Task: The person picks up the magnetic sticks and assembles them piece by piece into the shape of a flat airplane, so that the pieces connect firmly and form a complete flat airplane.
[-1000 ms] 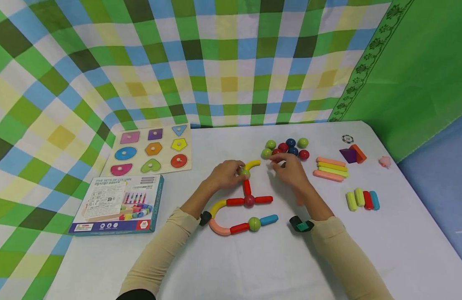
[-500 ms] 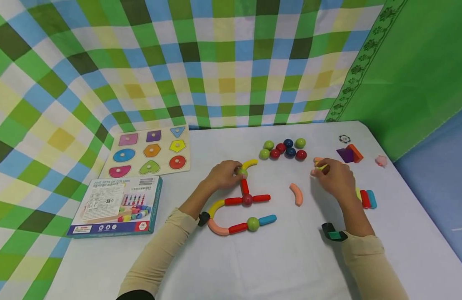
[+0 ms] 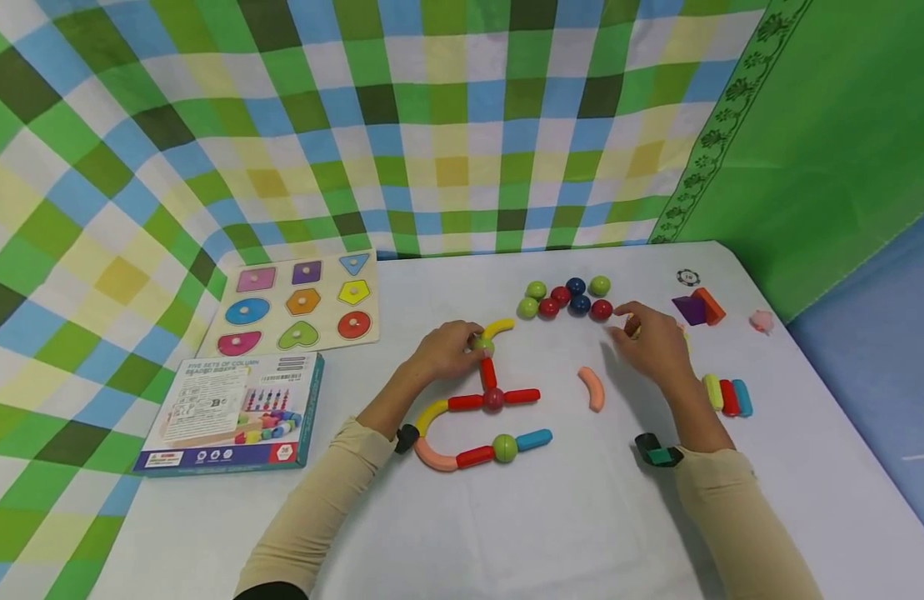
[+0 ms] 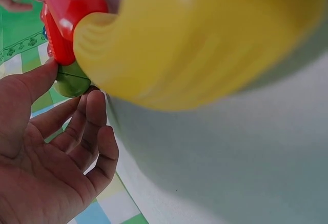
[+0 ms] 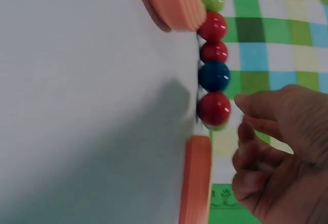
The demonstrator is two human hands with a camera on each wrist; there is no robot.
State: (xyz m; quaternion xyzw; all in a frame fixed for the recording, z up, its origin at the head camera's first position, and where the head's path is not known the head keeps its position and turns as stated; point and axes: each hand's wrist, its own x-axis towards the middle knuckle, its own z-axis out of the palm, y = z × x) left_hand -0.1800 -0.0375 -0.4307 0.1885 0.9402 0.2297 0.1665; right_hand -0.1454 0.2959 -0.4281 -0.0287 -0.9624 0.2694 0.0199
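My left hand [image 3: 450, 350] pinches a green ball [image 4: 73, 80] between thumb and fingertips. That ball joins a yellow curved stick [image 3: 499, 327] to a red stick [image 3: 488, 373], which runs down to a red ball [image 3: 493, 400] with red sticks at either side. From there a yellow curve [image 3: 430, 417] and a salmon curve [image 3: 434, 457] lead round to another red stick, a green ball [image 3: 505, 448] and a blue stick [image 3: 534, 440]. My right hand [image 3: 651, 346] hovers beside a loose red ball [image 5: 214, 108], fingers slightly bent, with nothing visibly held.
Loose green, red and blue balls [image 3: 579, 305] cluster at the back. One salmon curved stick [image 3: 592, 389] lies mid-table. Short sticks [image 3: 730, 397] and purple and orange blocks [image 3: 690, 309] are at right. A shape puzzle board [image 3: 292, 304] and a box [image 3: 232, 412] lie left.
My right hand moves from the balls rightward over the straight sticks, then slightly back left towards the red ball. The salmon curved stick is uncovered. My left hand keeps its hold on the green ball.
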